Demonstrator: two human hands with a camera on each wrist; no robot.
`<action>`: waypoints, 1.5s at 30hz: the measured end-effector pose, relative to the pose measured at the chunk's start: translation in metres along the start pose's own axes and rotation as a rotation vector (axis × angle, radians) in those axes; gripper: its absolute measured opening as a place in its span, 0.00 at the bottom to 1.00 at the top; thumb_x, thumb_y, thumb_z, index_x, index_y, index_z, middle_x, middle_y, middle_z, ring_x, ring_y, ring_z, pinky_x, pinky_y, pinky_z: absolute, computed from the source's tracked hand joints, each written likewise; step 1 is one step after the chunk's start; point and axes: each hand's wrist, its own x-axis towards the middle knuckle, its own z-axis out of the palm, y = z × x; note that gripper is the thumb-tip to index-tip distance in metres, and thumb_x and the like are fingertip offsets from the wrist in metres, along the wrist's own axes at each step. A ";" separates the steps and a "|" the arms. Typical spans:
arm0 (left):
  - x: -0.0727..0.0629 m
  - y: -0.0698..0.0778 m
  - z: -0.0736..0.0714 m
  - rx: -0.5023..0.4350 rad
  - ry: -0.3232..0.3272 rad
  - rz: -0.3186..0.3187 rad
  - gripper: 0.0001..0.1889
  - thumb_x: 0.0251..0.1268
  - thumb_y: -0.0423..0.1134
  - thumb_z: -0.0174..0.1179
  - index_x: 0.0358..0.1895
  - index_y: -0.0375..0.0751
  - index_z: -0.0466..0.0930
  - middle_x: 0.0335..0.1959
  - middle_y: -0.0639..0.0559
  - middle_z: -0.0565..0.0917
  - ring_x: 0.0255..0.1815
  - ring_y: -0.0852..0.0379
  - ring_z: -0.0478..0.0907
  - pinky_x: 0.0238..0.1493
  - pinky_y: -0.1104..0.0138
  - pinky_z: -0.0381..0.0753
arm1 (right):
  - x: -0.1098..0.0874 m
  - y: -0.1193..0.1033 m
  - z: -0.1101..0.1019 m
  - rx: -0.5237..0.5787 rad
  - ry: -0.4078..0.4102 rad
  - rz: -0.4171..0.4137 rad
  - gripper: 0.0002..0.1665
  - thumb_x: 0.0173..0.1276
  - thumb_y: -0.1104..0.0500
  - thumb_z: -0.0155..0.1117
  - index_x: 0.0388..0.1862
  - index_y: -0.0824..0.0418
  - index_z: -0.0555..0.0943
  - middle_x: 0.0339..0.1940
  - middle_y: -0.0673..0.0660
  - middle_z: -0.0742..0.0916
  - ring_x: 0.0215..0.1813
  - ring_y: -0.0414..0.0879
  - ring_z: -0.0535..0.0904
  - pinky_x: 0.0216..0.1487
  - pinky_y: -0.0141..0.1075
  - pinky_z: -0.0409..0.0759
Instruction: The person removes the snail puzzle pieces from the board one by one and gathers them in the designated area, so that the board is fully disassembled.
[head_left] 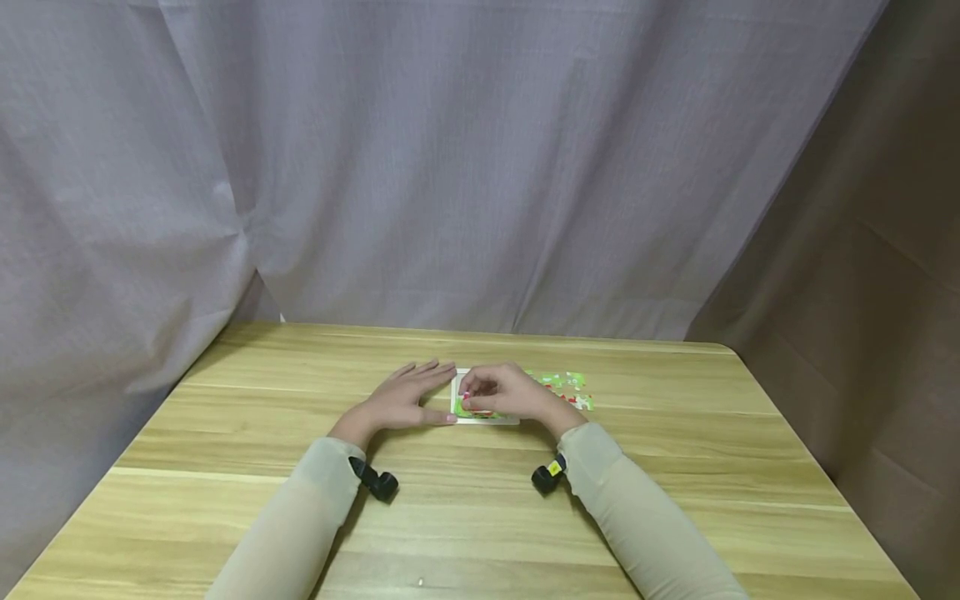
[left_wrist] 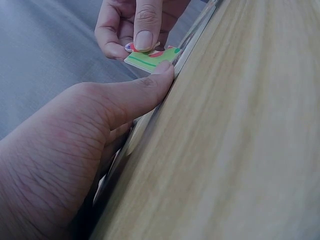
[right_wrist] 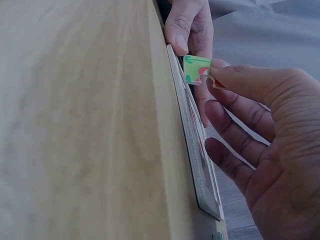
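Note:
My right hand (head_left: 519,392) pinches a green and red jigsaw puzzle piece (right_wrist: 194,68) between thumb and forefinger; its other fingers are loosely bent in the right wrist view. The piece is tilted up at the left end of a white-edged puzzle tray (head_left: 491,422). My left hand (head_left: 408,400) lies at the tray's left side with fingers spread and straight. Its thumb (left_wrist: 142,90) reaches the near left corner, its tip right at the piece in the left wrist view. The right hand hides much of the tray in the head view.
To the right of the tray lie several green and red puzzle pieces (head_left: 583,402), partly behind the right hand. The wooden table (head_left: 465,517) extends around them. A grey curtain (head_left: 450,167) hangs behind its far edge, and a brown one (head_left: 862,292) hangs on the right.

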 end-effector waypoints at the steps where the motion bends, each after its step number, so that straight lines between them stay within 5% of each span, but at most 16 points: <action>1: 0.000 0.000 0.000 -0.002 0.000 0.001 0.49 0.62 0.73 0.55 0.80 0.49 0.56 0.81 0.55 0.56 0.82 0.48 0.47 0.79 0.46 0.40 | 0.000 0.000 -0.001 -0.003 -0.001 0.000 0.11 0.67 0.58 0.72 0.46 0.59 0.85 0.37 0.50 0.90 0.43 0.46 0.85 0.52 0.37 0.84; 19: -0.001 -0.001 0.002 -0.006 0.003 -0.001 0.49 0.62 0.73 0.54 0.80 0.51 0.55 0.81 0.56 0.56 0.82 0.49 0.47 0.80 0.47 0.39 | -0.011 -0.004 -0.011 -0.023 0.046 0.081 0.14 0.67 0.54 0.72 0.48 0.59 0.84 0.35 0.43 0.89 0.38 0.41 0.86 0.42 0.37 0.85; 34: -0.001 -0.006 0.002 0.016 0.004 -0.005 0.50 0.61 0.75 0.53 0.81 0.51 0.54 0.81 0.57 0.54 0.82 0.51 0.45 0.80 0.49 0.39 | -0.054 0.007 -0.035 -0.037 0.120 0.133 0.06 0.65 0.54 0.74 0.38 0.50 0.86 0.32 0.43 0.90 0.37 0.43 0.86 0.42 0.36 0.83; 45: -0.001 -0.005 0.001 0.004 -0.002 -0.004 0.49 0.62 0.74 0.54 0.81 0.53 0.54 0.81 0.58 0.53 0.82 0.52 0.45 0.80 0.50 0.38 | -0.088 0.012 -0.047 -0.145 0.170 0.173 0.06 0.64 0.51 0.75 0.34 0.48 0.86 0.30 0.41 0.88 0.33 0.41 0.83 0.38 0.35 0.82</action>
